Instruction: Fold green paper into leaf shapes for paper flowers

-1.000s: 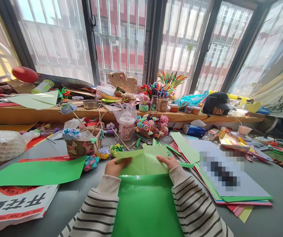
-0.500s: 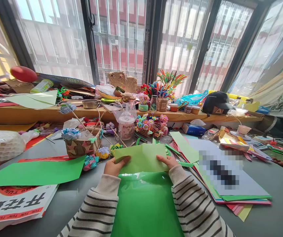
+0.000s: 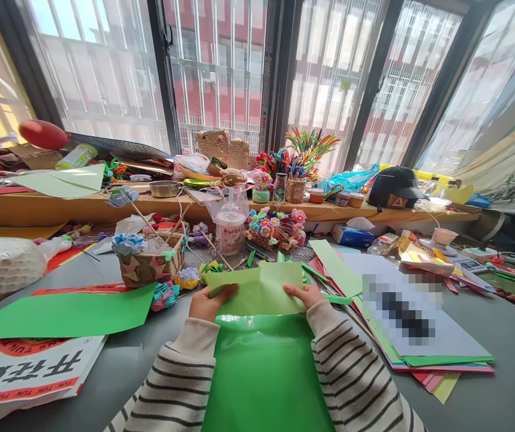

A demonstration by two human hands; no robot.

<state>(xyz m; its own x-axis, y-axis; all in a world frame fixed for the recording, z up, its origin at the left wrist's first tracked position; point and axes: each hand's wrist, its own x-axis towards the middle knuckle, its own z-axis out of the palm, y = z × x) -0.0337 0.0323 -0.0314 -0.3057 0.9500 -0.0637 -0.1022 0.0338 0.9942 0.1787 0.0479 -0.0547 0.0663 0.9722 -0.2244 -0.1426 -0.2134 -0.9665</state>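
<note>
A light green sheet of paper is stretched between my two hands, with a crease down its middle. My left hand pinches its left end, thumb on the near face and the other fingers hidden behind. At the right end my right hand grips it the same way. Below the paper lies a glossy dark green sheet on the grey table, between my forearms. Green paper strips lie just beyond and to the right of my right hand.
Left stand a basket of paper flowers, a green sheet and a printed bag. A lidded cup stands behind the paper. To the right lies a stack of coloured paper. A cluttered wooden ledge runs under the windows.
The light green paper has bent slightly along its middle crease, and its upper edge has shifted a little. Both hands hold it in nearly the same place.
</note>
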